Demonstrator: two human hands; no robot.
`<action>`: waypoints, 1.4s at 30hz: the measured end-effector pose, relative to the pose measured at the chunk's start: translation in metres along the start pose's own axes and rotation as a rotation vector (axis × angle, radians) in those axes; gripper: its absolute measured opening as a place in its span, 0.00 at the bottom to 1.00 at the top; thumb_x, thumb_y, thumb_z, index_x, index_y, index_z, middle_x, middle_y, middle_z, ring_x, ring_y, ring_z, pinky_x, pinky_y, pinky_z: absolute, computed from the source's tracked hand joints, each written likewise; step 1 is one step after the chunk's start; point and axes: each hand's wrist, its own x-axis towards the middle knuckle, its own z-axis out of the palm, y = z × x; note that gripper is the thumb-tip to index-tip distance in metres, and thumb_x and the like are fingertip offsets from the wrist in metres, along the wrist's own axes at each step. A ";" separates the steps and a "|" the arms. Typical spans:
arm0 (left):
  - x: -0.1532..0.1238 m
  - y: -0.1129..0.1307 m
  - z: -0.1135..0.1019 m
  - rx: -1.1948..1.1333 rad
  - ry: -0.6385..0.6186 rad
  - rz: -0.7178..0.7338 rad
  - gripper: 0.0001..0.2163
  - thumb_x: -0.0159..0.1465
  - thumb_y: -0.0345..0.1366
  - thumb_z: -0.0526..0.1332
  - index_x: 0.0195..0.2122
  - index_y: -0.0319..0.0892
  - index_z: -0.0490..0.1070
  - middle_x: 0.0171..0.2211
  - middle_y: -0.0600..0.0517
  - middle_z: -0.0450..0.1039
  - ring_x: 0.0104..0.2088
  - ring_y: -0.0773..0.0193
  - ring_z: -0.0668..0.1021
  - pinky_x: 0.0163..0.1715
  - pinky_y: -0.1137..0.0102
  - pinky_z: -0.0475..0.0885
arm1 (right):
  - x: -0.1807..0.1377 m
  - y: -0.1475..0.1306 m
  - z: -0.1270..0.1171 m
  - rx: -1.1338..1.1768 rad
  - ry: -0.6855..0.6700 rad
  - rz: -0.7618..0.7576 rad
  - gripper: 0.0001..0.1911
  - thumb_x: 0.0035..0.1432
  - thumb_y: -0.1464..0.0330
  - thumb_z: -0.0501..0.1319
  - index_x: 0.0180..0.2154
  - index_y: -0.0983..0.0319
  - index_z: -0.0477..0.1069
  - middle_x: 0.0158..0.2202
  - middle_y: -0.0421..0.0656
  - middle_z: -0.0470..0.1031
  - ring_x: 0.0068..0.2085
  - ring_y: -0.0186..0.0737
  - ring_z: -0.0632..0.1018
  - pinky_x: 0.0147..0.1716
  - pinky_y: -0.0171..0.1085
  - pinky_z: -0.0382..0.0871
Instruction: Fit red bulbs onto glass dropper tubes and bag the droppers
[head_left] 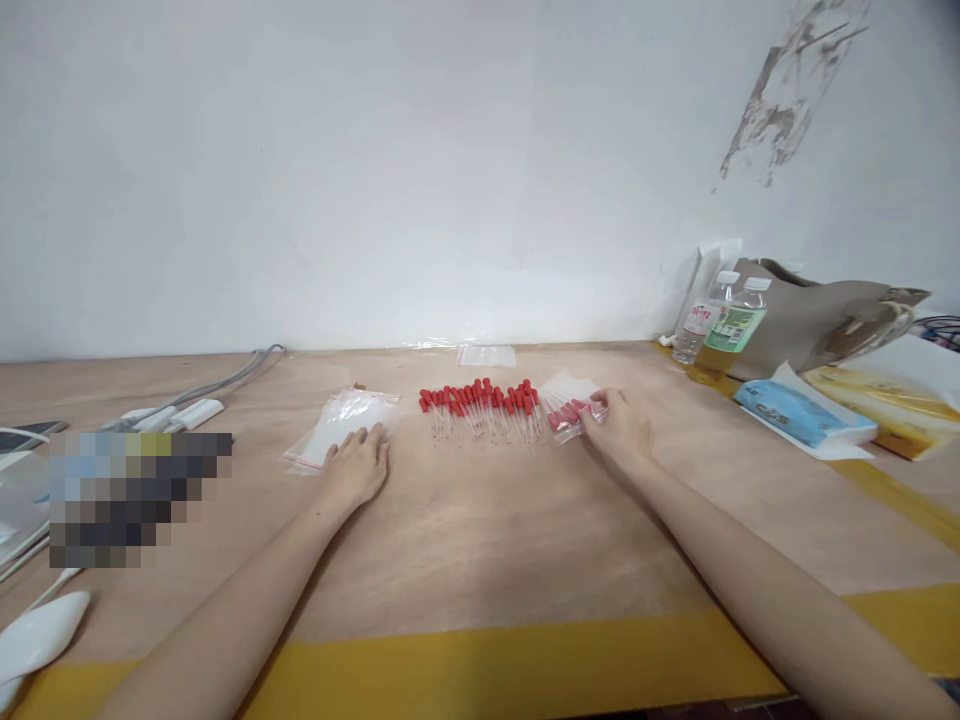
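Note:
A row of red-capped glass droppers (pixel 480 405) lies across the middle of the wooden table (pixel 487 540). My left hand (pixel 356 468) rests flat, fingers out, on the near edge of a stack of clear zip bags (pixel 341 425) to the left of the droppers. My right hand (pixel 619 425) sits to the right of the row, fingers pinched on a small clear bag filled with red-capped droppers (pixel 570 418), which lies on the table.
Another small clear bag (pixel 486 355) lies by the wall. Two plastic bottles (pixel 724 320), a tan bag (pixel 817 320) and a blue packet (pixel 799 415) stand at the right. Cables and white chargers (pixel 184 410) are at the left. Yellow tape (pixel 487 665) edges the table front.

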 end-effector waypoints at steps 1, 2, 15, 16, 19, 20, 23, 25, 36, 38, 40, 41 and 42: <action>-0.001 0.000 -0.001 0.015 0.006 0.010 0.20 0.64 0.36 0.41 0.55 0.37 0.55 0.51 0.40 0.63 0.50 0.52 0.68 0.46 0.58 0.62 | -0.001 -0.004 -0.001 -0.012 -0.050 -0.060 0.11 0.50 0.64 0.54 0.34 0.61 0.69 0.36 0.46 0.70 0.38 0.41 0.71 0.34 0.35 0.60; -0.001 0.001 -0.002 0.030 0.002 0.009 0.20 0.63 0.34 0.41 0.56 0.36 0.54 0.49 0.40 0.65 0.47 0.52 0.70 0.43 0.59 0.64 | -0.002 -0.010 -0.002 -0.030 -0.104 -0.107 0.10 0.51 0.64 0.53 0.31 0.61 0.71 0.34 0.46 0.71 0.38 0.41 0.71 0.34 0.35 0.60; -0.009 0.006 -0.016 0.096 -0.028 -0.053 0.20 0.61 0.30 0.41 0.54 0.38 0.57 0.35 0.39 0.73 0.36 0.48 0.76 0.31 0.61 0.68 | 0.042 -0.058 0.041 -0.150 -0.518 0.114 0.08 0.40 0.66 0.59 0.25 0.63 0.72 0.25 0.53 0.74 0.32 0.50 0.75 0.27 0.40 0.63; -0.009 0.006 -0.018 0.084 -0.012 -0.059 0.20 0.62 0.30 0.41 0.55 0.38 0.57 0.35 0.38 0.73 0.36 0.48 0.76 0.31 0.60 0.68 | 0.045 -0.058 0.044 -0.151 -0.524 0.125 0.07 0.39 0.67 0.60 0.24 0.63 0.72 0.24 0.52 0.73 0.30 0.50 0.75 0.26 0.40 0.63; -0.012 0.008 -0.022 0.040 0.059 -0.072 0.22 0.61 0.29 0.42 0.57 0.38 0.54 0.38 0.39 0.73 0.37 0.48 0.75 0.34 0.59 0.68 | 0.050 -0.056 0.047 -0.140 -0.531 0.143 0.05 0.37 0.67 0.61 0.20 0.62 0.70 0.18 0.49 0.71 0.26 0.48 0.75 0.24 0.40 0.63; -0.013 0.009 -0.023 0.016 0.087 -0.061 0.22 0.61 0.29 0.42 0.58 0.38 0.53 0.41 0.40 0.72 0.39 0.49 0.75 0.36 0.59 0.68 | 0.051 -0.055 0.047 -0.130 -0.528 0.143 0.05 0.37 0.66 0.61 0.19 0.62 0.69 0.16 0.48 0.70 0.25 0.46 0.74 0.23 0.39 0.63; -0.021 0.015 -0.024 -0.086 0.184 0.106 0.22 0.61 0.28 0.43 0.58 0.39 0.53 0.51 0.44 0.66 0.48 0.53 0.71 0.44 0.63 0.66 | 0.053 -0.051 0.040 -0.085 -0.517 0.131 0.09 0.38 0.64 0.61 0.15 0.61 0.66 0.12 0.45 0.66 0.19 0.42 0.71 0.20 0.37 0.61; -0.029 0.022 -0.024 -0.168 0.223 0.326 0.22 0.60 0.27 0.43 0.57 0.38 0.55 0.53 0.46 0.64 0.53 0.58 0.66 0.50 0.65 0.63 | 0.054 -0.048 0.033 -0.028 -0.504 0.121 0.11 0.40 0.63 0.60 0.13 0.61 0.65 0.10 0.43 0.64 0.17 0.39 0.70 0.19 0.36 0.60; -0.065 0.061 -0.041 -0.513 -0.225 1.156 0.25 0.55 0.18 0.46 0.47 0.52 0.68 0.44 0.59 0.72 0.53 0.65 0.66 0.57 0.61 0.51 | -0.001 -0.031 0.009 0.754 -0.214 0.045 0.16 0.46 0.58 0.57 0.33 0.62 0.64 0.23 0.40 0.70 0.22 0.34 0.70 0.21 0.33 0.62; -0.064 0.063 -0.038 -0.583 -0.264 1.138 0.23 0.55 0.19 0.47 0.39 0.51 0.72 0.40 0.60 0.75 0.50 0.66 0.69 0.56 0.62 0.53 | -0.015 -0.033 0.010 0.948 -0.242 0.104 0.22 0.45 0.59 0.59 0.41 0.61 0.59 0.22 0.36 0.67 0.19 0.32 0.68 0.18 0.32 0.61; -0.060 0.062 -0.033 -0.663 -0.297 1.106 0.20 0.55 0.20 0.48 0.33 0.50 0.74 0.37 0.59 0.76 0.48 0.66 0.70 0.55 0.63 0.55 | -0.026 -0.039 0.010 1.094 -0.286 0.202 0.32 0.43 0.61 0.60 0.49 0.60 0.51 0.21 0.33 0.65 0.17 0.31 0.67 0.15 0.31 0.61; -0.058 0.060 -0.030 -0.700 -0.311 1.090 0.19 0.55 0.20 0.48 0.30 0.49 0.74 0.37 0.59 0.76 0.48 0.66 0.70 0.54 0.63 0.56 | -0.030 -0.042 0.009 1.142 -0.313 0.251 0.36 0.42 0.63 0.61 0.51 0.59 0.47 0.21 0.32 0.65 0.17 0.31 0.67 0.14 0.30 0.61; -0.055 0.058 -0.028 -0.731 -0.313 1.070 0.18 0.55 0.20 0.48 0.27 0.47 0.74 0.37 0.58 0.76 0.49 0.65 0.70 0.54 0.62 0.57 | -0.033 -0.045 0.008 1.176 -0.345 0.290 0.39 0.41 0.64 0.61 0.53 0.59 0.44 0.21 0.31 0.65 0.17 0.31 0.67 0.14 0.30 0.62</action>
